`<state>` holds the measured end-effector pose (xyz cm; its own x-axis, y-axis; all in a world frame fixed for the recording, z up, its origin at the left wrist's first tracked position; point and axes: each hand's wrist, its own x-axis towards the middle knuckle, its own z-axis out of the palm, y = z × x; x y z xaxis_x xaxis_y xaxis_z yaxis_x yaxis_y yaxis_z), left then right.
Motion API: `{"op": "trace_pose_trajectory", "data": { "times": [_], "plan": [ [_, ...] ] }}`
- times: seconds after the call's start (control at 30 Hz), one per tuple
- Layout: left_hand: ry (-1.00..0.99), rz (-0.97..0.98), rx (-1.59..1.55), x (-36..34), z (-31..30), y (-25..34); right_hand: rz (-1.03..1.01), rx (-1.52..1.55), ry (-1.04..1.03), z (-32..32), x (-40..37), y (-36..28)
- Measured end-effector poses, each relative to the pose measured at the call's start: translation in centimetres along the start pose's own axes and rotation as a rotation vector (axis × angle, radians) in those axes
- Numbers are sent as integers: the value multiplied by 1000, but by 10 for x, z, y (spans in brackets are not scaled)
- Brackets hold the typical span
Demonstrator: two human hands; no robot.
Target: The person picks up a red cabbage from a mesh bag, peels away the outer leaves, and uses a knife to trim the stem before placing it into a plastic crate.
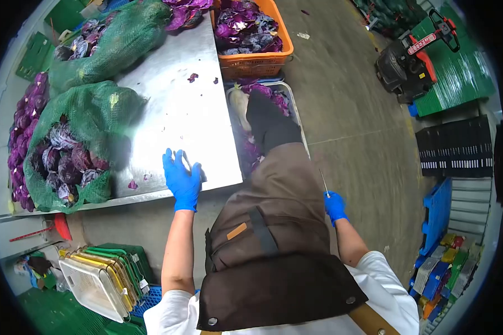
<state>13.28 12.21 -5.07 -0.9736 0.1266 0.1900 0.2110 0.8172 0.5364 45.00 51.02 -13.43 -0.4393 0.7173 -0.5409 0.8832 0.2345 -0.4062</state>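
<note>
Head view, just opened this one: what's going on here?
A person in blue gloves stands at a metal table. The left hand is spread, empty, at its near edge; the right hand holds a thin-bladed tool, probably a knife, out over the floor. On the table, a green mesh sack gapes open on purple cabbages. Beside it, an orange crate holds purple leaves. Neither hand touches a cabbage.
</note>
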Motion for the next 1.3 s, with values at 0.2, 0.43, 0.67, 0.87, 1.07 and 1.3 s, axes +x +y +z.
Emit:
{"op": "trace_pose_trajectory", "data": {
  "times": [0.2, 0.43, 0.67, 0.87, 1.07, 1.3],
  "plan": [
    [22, -15, -13, -3, 2, -6, -15, -53, -68, 24, 26, 2],
    [-7, -38, 14, -1, -5, 5, -132, -96, -111, 9, 53, -47],
    [-57, -38, 32, 1, -6, 8, -245, -170, -87, 19, 83, -80],
    [-40, -23, 18, 1, -6, 5, -348, -22, -49, 0, 66, -123],
    [-20, 13, 0, -2, 3, -5, -250, 58, -27, 3, 54, -65],
    [-66, -17, 16, 0, -5, 5, -145, 417, 4, 75, 134, 86]
  ]
}}
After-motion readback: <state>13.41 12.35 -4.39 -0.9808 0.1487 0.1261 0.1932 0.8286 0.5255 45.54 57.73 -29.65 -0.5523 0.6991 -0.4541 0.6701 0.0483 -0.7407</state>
